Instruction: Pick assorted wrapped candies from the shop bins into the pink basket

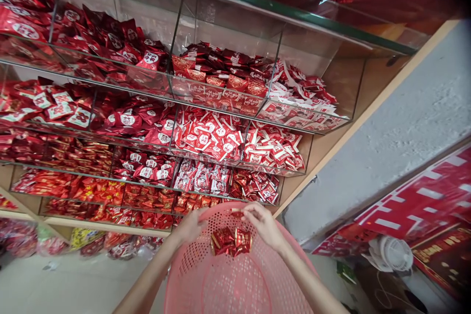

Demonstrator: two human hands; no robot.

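A pink perforated basket point(294, 250) fills the lower middle of the view, with several shiny red packets point(231, 242) lying inside against its far side. My left hand point(192, 226) is at the basket's far left rim, its fingers bent and blurred; whether they grip the rim is unclear. Over the far right part of the basket, my right hand point(259, 221) has thumb and fingers pinched on a small red and white packet point(237, 213), just above the packets in the basket.
Tiered shelves with clear dividers hold many red packets point(209, 135) ahead. Bagged goods point(84, 238) sit below on the floor at left. A grey wall point(397, 122) stands at right, with a white stack of round items point(395, 253) and red printed packaging point(423, 196) near it.
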